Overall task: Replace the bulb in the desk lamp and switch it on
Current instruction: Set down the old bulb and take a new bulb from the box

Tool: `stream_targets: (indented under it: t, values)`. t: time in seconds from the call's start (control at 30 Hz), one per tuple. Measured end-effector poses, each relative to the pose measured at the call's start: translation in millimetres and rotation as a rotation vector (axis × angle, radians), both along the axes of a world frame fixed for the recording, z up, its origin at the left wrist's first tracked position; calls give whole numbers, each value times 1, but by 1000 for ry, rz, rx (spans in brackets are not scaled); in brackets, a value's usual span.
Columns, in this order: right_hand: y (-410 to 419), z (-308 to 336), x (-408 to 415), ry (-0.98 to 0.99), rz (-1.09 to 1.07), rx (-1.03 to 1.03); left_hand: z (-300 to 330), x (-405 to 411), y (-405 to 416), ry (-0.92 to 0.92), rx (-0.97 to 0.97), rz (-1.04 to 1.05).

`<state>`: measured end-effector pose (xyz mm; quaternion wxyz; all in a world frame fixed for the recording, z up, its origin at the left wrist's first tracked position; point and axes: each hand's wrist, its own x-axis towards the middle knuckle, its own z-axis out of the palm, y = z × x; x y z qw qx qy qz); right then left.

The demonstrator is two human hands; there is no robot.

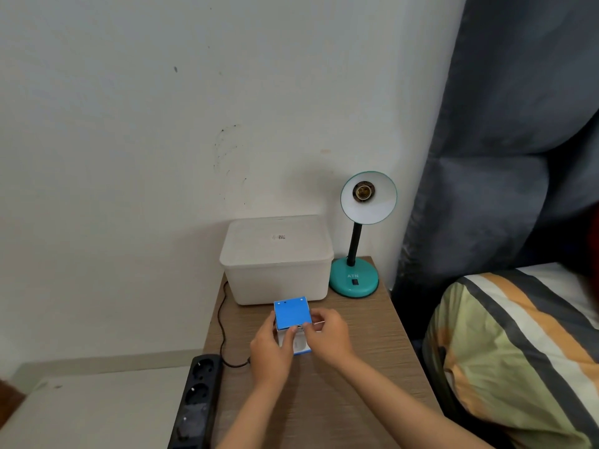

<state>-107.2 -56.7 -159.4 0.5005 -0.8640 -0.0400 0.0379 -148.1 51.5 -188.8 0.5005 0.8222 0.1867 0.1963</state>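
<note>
Low in the middle of the frame, on the bench [356, 367], both my hands grip the blue bulb box [292, 315]: left hand [270, 350] steadying, right hand [325, 337] pinching its flap. Contents hidden. Lamp [363, 234], centre right, has a bare socket. Next: draw the bulb out gently. White lidded tub [275, 260] stays closed.

Bulb box [292, 315] before storage bin [276, 258], lamp [359, 234] right of bin, power strip [198, 401] left.
</note>
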Motion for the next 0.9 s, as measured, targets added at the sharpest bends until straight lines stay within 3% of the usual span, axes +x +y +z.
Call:
stream_targets:
  t: [0.37, 0.6, 0.9]
  values:
    - [-2, 1, 0, 68, 28, 66, -5, 2, 0, -29, 56, 11]
    - [-5, 4, 0, 119, 37, 247, 2, 2, 6, -30, 28, -14]
    - [-4, 8, 5, 107, 63, 272, 7, 17, 32, -7, 23, -253]
